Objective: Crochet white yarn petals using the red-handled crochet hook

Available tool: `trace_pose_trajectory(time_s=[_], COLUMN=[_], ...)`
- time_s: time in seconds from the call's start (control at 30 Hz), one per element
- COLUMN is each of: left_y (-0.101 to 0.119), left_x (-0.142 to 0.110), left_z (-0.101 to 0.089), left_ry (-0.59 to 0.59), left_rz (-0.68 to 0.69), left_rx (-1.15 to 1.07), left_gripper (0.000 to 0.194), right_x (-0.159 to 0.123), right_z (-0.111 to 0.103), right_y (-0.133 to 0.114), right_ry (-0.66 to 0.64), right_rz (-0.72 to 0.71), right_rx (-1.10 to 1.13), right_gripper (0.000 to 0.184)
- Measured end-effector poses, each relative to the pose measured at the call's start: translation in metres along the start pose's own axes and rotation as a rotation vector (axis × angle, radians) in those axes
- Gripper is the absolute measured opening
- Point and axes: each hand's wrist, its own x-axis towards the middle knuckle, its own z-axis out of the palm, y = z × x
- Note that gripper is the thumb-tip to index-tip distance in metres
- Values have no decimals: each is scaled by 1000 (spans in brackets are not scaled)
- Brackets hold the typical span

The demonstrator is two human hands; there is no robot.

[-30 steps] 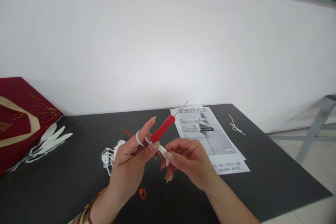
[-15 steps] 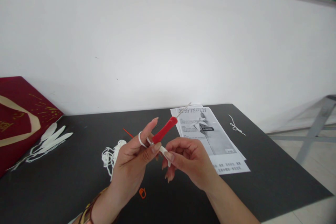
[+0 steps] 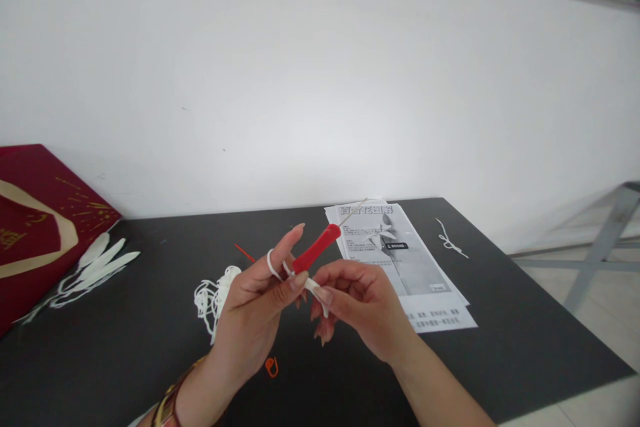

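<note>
My left hand (image 3: 260,303) pinches a narrow white crochet piece (image 3: 311,285) between thumb and fingers, and a red-handled crochet hook (image 3: 317,248) rises at a slant from the same grip. From the handle's upper end sticks a thin, pale rod. A strand of white yarn (image 3: 271,263) is looped round the raised left index finger. My right hand (image 3: 357,300) is closed on the other end of the crochet piece, thumb against fingers. The hook's working tip is hidden at the left fingertips.
A heap of white yarn (image 3: 213,300) lies left of my hands, near a red stick (image 3: 244,253) and an orange stitch marker (image 3: 271,367). Printed sheets (image 3: 420,267) and a yarn scrap (image 3: 450,243) lie right. White petal-shaped pieces (image 3: 103,263) rest by a dark red bag (image 3: 45,213).
The hook and the crochet piece have shifted very slightly to the right. Both hands keep their grips, and the things on the table have stayed in place.
</note>
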Motion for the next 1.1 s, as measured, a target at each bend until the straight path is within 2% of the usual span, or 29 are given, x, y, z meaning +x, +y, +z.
trace_pose_trajectory(time_s=[0.43, 0.87, 1.1], left_y=[0, -2, -2], left_x=[3, 1, 0], left_z=[0, -1, 0], left_ry=[-1, -53, -38], left_rz=[-72, -166, -106], left_rx=[-35, -111, -78], left_gripper=[42, 41, 37], right_x=[1, 2, 1], right_z=[0, -1, -2], right_y=[2, 1, 2], right_ry=[5, 1, 6], right_rz=[-15, -12, 10], right_rx=[-9, -24, -30], right_gripper=[24, 25, 27])
